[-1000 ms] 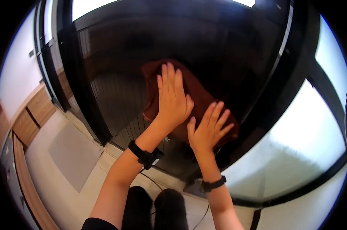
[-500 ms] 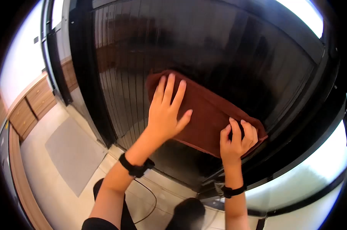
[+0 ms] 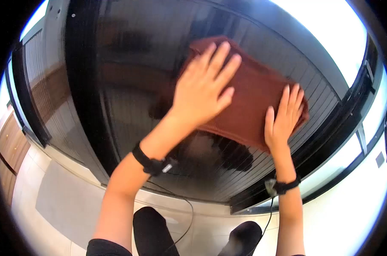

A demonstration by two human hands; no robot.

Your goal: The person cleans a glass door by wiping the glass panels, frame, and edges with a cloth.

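Observation:
A folded reddish-brown cloth lies flat against a dark, glossy ribbed panel that looks like a door. My left hand rests on the cloth's left part, fingers stretched and slightly apart, a little blurred. At the cloth's right end, my right hand presses flat with its fingers extended and the thumb apart. Both palms face the panel, and neither hand grips the cloth. Black bands circle both wrists.
A black frame edges the panel on the left. Cables hang near my legs. On the tiled floor to the left lies a grey mat, with wooden drawers beyond it. Bright glass shows at upper right.
Both hands and the cloth have moved up and to the right over the panel. My right hand's curled fingers have straightened flat. The camera view has shifted too.

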